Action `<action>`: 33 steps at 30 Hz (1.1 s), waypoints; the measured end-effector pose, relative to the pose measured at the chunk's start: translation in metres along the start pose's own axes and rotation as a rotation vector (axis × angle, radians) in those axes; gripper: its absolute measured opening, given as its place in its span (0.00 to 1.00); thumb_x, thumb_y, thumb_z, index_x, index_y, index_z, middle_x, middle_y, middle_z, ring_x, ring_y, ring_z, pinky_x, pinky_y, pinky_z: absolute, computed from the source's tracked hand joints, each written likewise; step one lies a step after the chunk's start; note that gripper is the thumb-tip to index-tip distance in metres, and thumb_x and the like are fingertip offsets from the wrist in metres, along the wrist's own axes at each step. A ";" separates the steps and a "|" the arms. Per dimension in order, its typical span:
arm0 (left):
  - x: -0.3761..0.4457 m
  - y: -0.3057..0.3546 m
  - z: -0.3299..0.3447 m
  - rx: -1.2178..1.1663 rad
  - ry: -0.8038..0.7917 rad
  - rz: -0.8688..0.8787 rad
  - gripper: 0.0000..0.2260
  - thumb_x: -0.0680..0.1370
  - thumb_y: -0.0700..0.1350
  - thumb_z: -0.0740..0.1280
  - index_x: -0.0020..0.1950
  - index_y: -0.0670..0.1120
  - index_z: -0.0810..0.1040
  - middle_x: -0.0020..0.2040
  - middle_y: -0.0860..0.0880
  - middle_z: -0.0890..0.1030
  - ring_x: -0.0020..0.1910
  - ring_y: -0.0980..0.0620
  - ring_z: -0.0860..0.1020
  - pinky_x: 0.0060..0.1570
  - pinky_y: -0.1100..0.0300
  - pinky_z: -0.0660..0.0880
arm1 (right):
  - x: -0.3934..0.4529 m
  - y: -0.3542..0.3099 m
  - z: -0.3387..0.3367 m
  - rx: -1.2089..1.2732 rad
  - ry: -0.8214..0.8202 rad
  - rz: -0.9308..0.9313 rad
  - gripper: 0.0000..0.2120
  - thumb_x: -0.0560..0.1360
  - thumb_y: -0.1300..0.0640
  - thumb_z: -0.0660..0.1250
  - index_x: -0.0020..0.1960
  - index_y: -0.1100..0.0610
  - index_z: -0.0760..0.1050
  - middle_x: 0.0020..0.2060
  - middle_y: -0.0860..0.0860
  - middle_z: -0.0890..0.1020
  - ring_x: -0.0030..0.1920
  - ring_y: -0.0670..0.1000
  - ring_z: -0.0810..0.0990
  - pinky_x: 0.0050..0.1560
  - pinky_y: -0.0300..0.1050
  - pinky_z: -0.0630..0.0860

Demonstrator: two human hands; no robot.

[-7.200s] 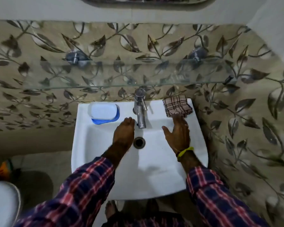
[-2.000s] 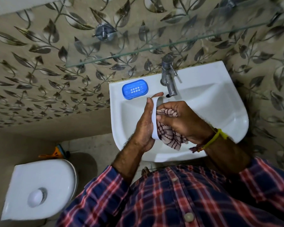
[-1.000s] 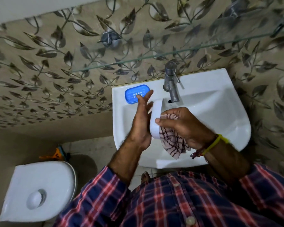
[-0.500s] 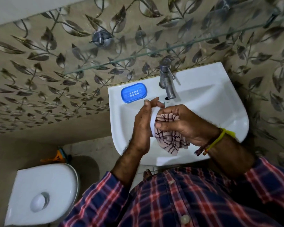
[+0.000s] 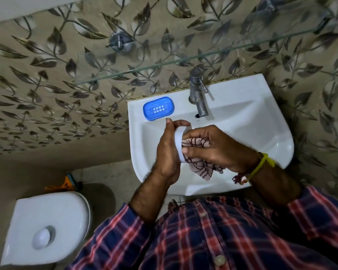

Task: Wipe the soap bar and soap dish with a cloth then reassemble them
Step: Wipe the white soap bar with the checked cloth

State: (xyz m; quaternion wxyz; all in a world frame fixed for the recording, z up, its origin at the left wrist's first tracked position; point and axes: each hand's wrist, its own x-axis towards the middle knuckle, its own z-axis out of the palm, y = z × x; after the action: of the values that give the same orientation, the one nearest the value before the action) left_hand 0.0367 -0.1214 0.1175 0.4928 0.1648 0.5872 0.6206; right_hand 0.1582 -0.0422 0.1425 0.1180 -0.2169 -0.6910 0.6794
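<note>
I'm partway through the soap-wiping step. My left hand (image 5: pixel 167 152) has its grip curled round the white soap bar (image 5: pixel 178 141), holding it on edge over the basin of the sink (image 5: pixel 248 121). My right hand (image 5: pixel 217 148) has its grip pinching the checked cloth (image 5: pixel 200 167), pressed against the bar's right face. The blue soap dish (image 5: pixel 158 108) sits empty on the sink's far left ledge, left of the tap (image 5: pixel 199 94), not yet wiped as far as I can judge. Next I'd turn the bar to reach its other face, holding firmly since it may be slippery, then move to the dish
</note>
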 end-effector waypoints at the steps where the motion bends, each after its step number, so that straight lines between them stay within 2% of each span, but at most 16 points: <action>1: 0.001 -0.002 0.000 -0.003 0.014 -0.020 0.24 0.84 0.64 0.51 0.53 0.48 0.78 0.43 0.44 0.82 0.42 0.45 0.80 0.40 0.55 0.76 | 0.001 -0.001 -0.002 0.027 -0.012 0.005 0.09 0.76 0.65 0.72 0.49 0.72 0.79 0.38 0.67 0.83 0.38 0.53 0.81 0.41 0.47 0.81; 3: 0.004 -0.001 0.003 0.032 0.031 -0.052 0.29 0.82 0.67 0.47 0.55 0.48 0.78 0.43 0.46 0.84 0.42 0.47 0.82 0.39 0.57 0.78 | 0.004 -0.002 0.003 0.064 0.087 -0.013 0.09 0.75 0.65 0.73 0.49 0.71 0.80 0.42 0.68 0.84 0.40 0.55 0.82 0.47 0.53 0.84; 4: 0.006 0.001 0.003 0.056 0.031 -0.053 0.32 0.81 0.69 0.44 0.58 0.48 0.78 0.44 0.47 0.85 0.44 0.48 0.83 0.41 0.56 0.79 | 0.006 -0.001 0.006 0.106 0.165 -0.011 0.06 0.75 0.66 0.72 0.49 0.69 0.81 0.42 0.67 0.85 0.42 0.54 0.83 0.48 0.52 0.84; 5: 0.005 0.002 0.002 0.092 0.036 -0.033 0.34 0.80 0.70 0.42 0.61 0.49 0.77 0.48 0.48 0.86 0.47 0.50 0.84 0.44 0.55 0.80 | 0.008 -0.001 0.009 0.161 0.214 0.010 0.02 0.75 0.68 0.72 0.47 0.67 0.82 0.40 0.62 0.86 0.40 0.51 0.83 0.45 0.48 0.84; 7: 0.002 0.003 -0.001 0.220 0.013 0.116 0.35 0.80 0.70 0.41 0.70 0.49 0.73 0.61 0.51 0.82 0.58 0.58 0.81 0.54 0.60 0.79 | 0.012 0.001 0.009 0.292 0.275 0.072 0.08 0.76 0.67 0.71 0.38 0.63 0.79 0.31 0.53 0.81 0.31 0.46 0.79 0.34 0.38 0.78; 9: -0.005 -0.005 -0.005 0.380 -0.056 0.333 0.26 0.85 0.58 0.45 0.72 0.46 0.69 0.62 0.54 0.79 0.59 0.62 0.80 0.52 0.65 0.79 | 0.014 0.001 0.004 0.456 0.272 0.144 0.09 0.75 0.64 0.72 0.42 0.69 0.76 0.34 0.58 0.76 0.32 0.52 0.77 0.36 0.40 0.77; 11: -0.008 -0.016 -0.005 0.419 -0.061 0.373 0.18 0.86 0.52 0.48 0.69 0.48 0.70 0.58 0.54 0.81 0.56 0.53 0.82 0.47 0.47 0.83 | 0.014 0.001 0.002 0.561 0.255 0.155 0.19 0.73 0.59 0.73 0.50 0.76 0.73 0.42 0.65 0.74 0.41 0.61 0.75 0.44 0.52 0.76; 13: -0.005 -0.019 -0.002 0.379 -0.040 0.337 0.19 0.85 0.57 0.48 0.65 0.51 0.73 0.57 0.48 0.83 0.55 0.43 0.83 0.49 0.34 0.81 | 0.011 0.000 0.004 0.592 0.246 0.159 0.23 0.73 0.58 0.73 0.53 0.79 0.71 0.44 0.66 0.74 0.45 0.63 0.73 0.47 0.54 0.75; 15: -0.001 -0.015 0.000 0.335 -0.013 0.311 0.25 0.82 0.64 0.49 0.62 0.50 0.76 0.54 0.44 0.84 0.54 0.41 0.83 0.53 0.37 0.80 | 0.006 0.004 0.003 0.507 0.203 0.140 0.16 0.76 0.62 0.72 0.50 0.76 0.74 0.39 0.63 0.78 0.40 0.59 0.78 0.43 0.46 0.78; 17: -0.001 -0.014 0.000 0.284 0.005 0.274 0.27 0.80 0.66 0.49 0.59 0.50 0.78 0.50 0.46 0.84 0.52 0.44 0.83 0.53 0.40 0.79 | -0.001 0.006 0.002 0.415 0.138 0.116 0.04 0.76 0.68 0.70 0.48 0.70 0.78 0.36 0.57 0.83 0.35 0.52 0.82 0.39 0.42 0.81; 18: -0.003 -0.014 0.000 0.270 0.008 0.258 0.26 0.81 0.66 0.48 0.58 0.52 0.78 0.49 0.49 0.85 0.51 0.46 0.83 0.53 0.40 0.79 | -0.004 0.006 0.001 0.401 0.124 0.097 0.03 0.75 0.69 0.69 0.49 0.68 0.80 0.36 0.55 0.85 0.35 0.50 0.83 0.40 0.42 0.81; 22: -0.004 -0.016 0.003 0.198 0.026 0.201 0.23 0.82 0.63 0.49 0.51 0.56 0.81 0.45 0.51 0.85 0.47 0.50 0.83 0.49 0.48 0.80 | -0.005 0.003 0.001 0.433 0.099 0.060 0.08 0.76 0.70 0.68 0.52 0.62 0.82 0.39 0.53 0.87 0.39 0.49 0.85 0.42 0.42 0.82; 24: -0.002 -0.011 0.002 0.145 0.048 0.186 0.24 0.82 0.62 0.50 0.49 0.53 0.82 0.43 0.49 0.85 0.46 0.48 0.83 0.51 0.49 0.79 | -0.004 0.002 0.000 0.334 0.074 0.036 0.10 0.74 0.68 0.71 0.56 0.68 0.80 0.43 0.58 0.86 0.42 0.52 0.84 0.47 0.45 0.83; 27: -0.007 -0.012 0.007 0.113 0.043 0.182 0.27 0.83 0.62 0.48 0.45 0.55 0.85 0.43 0.49 0.86 0.47 0.48 0.84 0.53 0.47 0.79 | -0.004 -0.001 0.000 0.285 0.043 0.030 0.13 0.73 0.68 0.72 0.57 0.72 0.79 0.51 0.68 0.84 0.48 0.56 0.83 0.56 0.56 0.82; 30: -0.009 -0.007 0.014 0.083 0.061 0.172 0.28 0.85 0.61 0.47 0.43 0.57 0.86 0.42 0.52 0.86 0.47 0.52 0.84 0.53 0.52 0.79 | -0.006 0.001 0.007 0.383 0.143 0.019 0.08 0.75 0.68 0.71 0.52 0.70 0.79 0.40 0.64 0.84 0.40 0.60 0.83 0.44 0.54 0.81; 33: -0.005 0.005 0.012 0.057 0.105 0.121 0.28 0.81 0.66 0.52 0.39 0.52 0.84 0.40 0.47 0.84 0.44 0.47 0.82 0.54 0.49 0.76 | -0.007 0.004 0.008 0.223 0.101 -0.031 0.11 0.73 0.66 0.74 0.52 0.70 0.76 0.38 0.66 0.79 0.40 0.60 0.78 0.44 0.54 0.78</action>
State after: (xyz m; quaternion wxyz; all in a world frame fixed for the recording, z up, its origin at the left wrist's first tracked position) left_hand 0.0461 -0.1177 0.1267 0.4183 0.1812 0.6186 0.6400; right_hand 0.1607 -0.0528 0.1389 0.1866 -0.2255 -0.6077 0.7383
